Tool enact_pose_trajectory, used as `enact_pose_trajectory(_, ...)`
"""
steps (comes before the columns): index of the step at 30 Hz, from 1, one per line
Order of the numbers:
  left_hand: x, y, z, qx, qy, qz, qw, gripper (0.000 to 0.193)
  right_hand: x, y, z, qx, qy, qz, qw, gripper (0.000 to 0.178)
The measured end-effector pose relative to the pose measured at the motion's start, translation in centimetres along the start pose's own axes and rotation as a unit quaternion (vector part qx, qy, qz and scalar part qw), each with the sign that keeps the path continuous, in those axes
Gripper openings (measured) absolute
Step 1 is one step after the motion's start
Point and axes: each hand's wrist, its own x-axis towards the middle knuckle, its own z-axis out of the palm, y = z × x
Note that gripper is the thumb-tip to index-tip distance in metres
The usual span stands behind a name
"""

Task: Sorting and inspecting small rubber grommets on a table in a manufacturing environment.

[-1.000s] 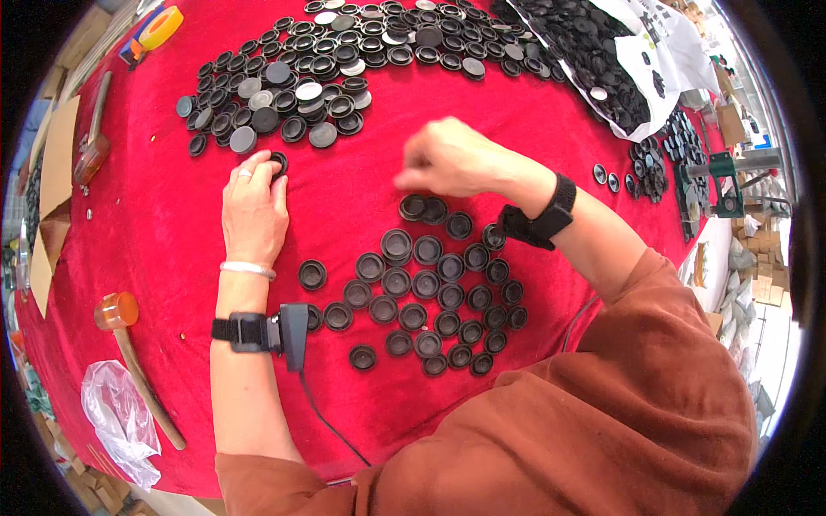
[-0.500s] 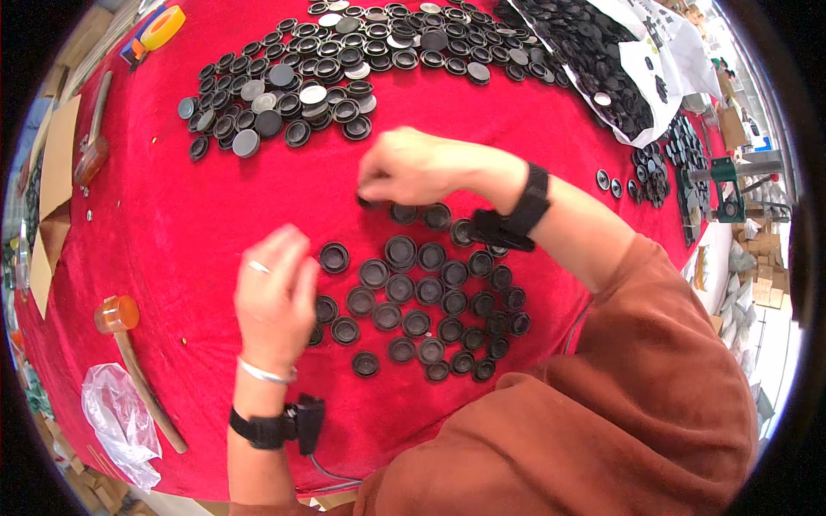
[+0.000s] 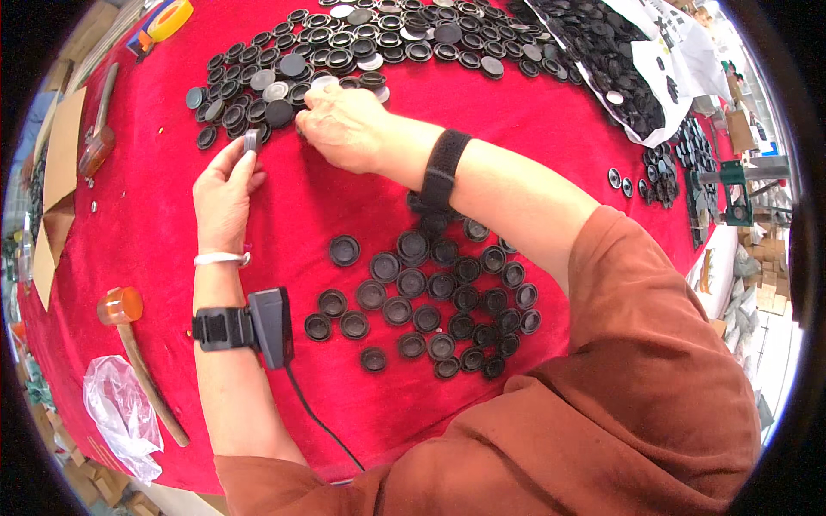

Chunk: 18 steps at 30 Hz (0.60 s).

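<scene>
My left hand (image 3: 225, 191) pinches a dark round cap (image 3: 250, 142) on edge between thumb and fingers, beside the near left end of a wide heap of round black and grey caps (image 3: 340, 58). Close by on its right, my right hand (image 3: 344, 129) reaches to the heap's near edge. Its fingers are curled together, and what they hold, if anything, is hidden behind them. Nearer to me, several black caps (image 3: 411, 282) lie spread out singly, hollow side up, on the red cloth (image 3: 284, 215). My right wrist strap covers some of them.
A mallet with an orange head (image 3: 120, 305) and a clear plastic bag (image 3: 120, 417) lie at left. Another mallet (image 3: 96, 150), a cardboard box (image 3: 60, 189) and yellow tape (image 3: 170, 19) are farther off. At far right are a white sack of black parts (image 3: 632, 77) and a green metal tool (image 3: 736, 189).
Both hands have moved away from me to the heap, the right one also leftward. My left hand, seen without a cap before, now pinches one. The right hand has left the spread-out caps.
</scene>
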Motion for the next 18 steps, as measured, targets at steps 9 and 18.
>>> enact_pose_trajectory(9,-3.5,0.7,-0.8,-0.187,-0.052,-0.13,0.972,0.035,-1.7,0.3,-1.7,0.013,-0.014,-0.068,0.998,0.014)
enact_pose_trajectory(18,-4.2,0.6,1.6,0.085,0.021,0.038,0.995,0.032,-1.1,-0.6,-1.9,0.105,-0.027,0.021,0.994,0.025)
